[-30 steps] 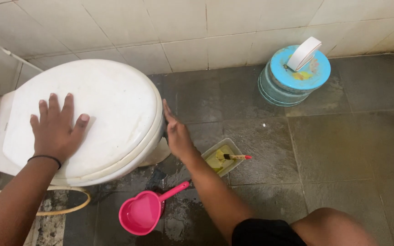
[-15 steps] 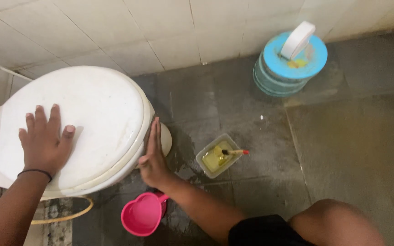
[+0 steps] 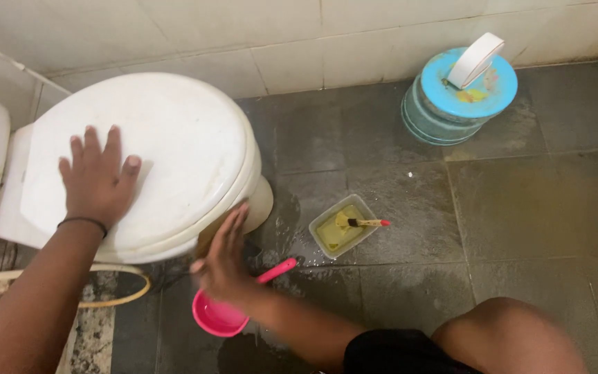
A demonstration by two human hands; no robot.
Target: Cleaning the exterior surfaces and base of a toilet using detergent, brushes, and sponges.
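My left hand (image 3: 97,178) lies flat, fingers spread, on the closed white toilet lid (image 3: 167,138). My right hand (image 3: 221,260) is blurred with fingers apart, low beside the front of the toilet bowl (image 3: 261,201), just above a pink heart-shaped scoop (image 3: 219,315) with a long handle on the wet floor. The hand holds nothing that I can see. A small clear tub (image 3: 344,228) of yellowish liquid with a red-tipped brush (image 3: 367,223) in it sits to the right.
A round blue-lidded container (image 3: 459,97) with a white handle stands near the tiled wall at the back right. A beige hose (image 3: 115,291) curves on the floor left of the scoop. My bare knee (image 3: 506,336) is at the bottom right. The dark floor tiles are wet.
My right hand has slid down from the toilet's front edge towards the pink scoop. My left hand stays on the lid. The view shifted slightly.
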